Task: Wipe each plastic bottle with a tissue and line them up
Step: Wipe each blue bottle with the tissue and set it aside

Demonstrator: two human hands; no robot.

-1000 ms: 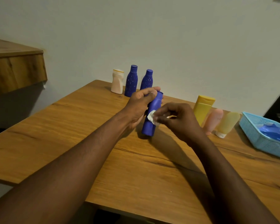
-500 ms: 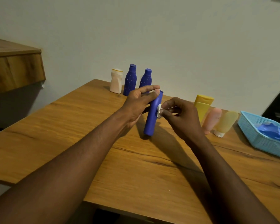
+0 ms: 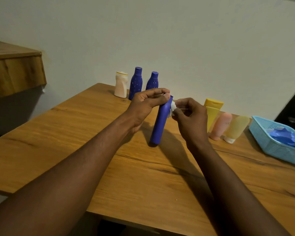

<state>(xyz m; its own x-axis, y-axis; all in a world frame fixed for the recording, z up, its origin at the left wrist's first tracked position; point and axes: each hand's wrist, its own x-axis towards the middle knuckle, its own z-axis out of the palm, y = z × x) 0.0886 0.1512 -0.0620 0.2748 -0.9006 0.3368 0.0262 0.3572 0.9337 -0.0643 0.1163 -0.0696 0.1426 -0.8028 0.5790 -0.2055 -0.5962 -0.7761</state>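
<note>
The left hand (image 3: pixel 147 103) grips the blue bottle (image 3: pixel 161 122) by its top, steadying it; the right hand (image 3: pixel 189 116) pinches a tissue (image 3: pixel 172 108) against its side to wipe it.

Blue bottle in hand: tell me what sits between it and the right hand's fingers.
A wad of white tissue, pinched by the right hand and pressed to the blue bottle near its top, which the left hand grips. Seen in the head view.
</note>
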